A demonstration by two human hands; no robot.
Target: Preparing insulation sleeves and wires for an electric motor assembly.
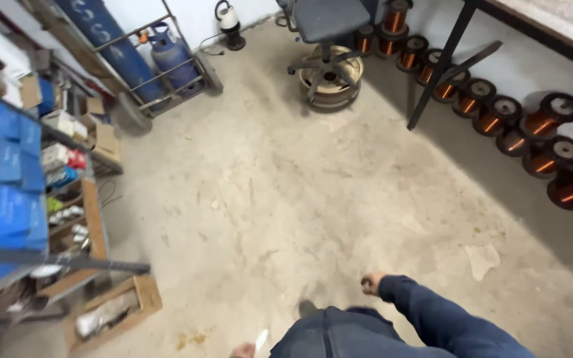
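Note:
I look down at a concrete floor [286,199] while standing. My right hand [370,284] is curled into a fist at the end of a dark blue sleeve, low in the view, with nothing visible in it. Only a sliver of my left hand [242,351] shows at the bottom edge; it holds a small white flat object [260,340] that sticks up from the fingers. My shoe tip [307,307] shows between the two hands.
Shelves with blue boxes [1,199] and small parts line the left. A wooden crate [111,311] lies on the floor. Gas cylinders on a cart [167,56], an office chair [326,40] and a row of copper wire spools [532,132] under a table stand farther off.

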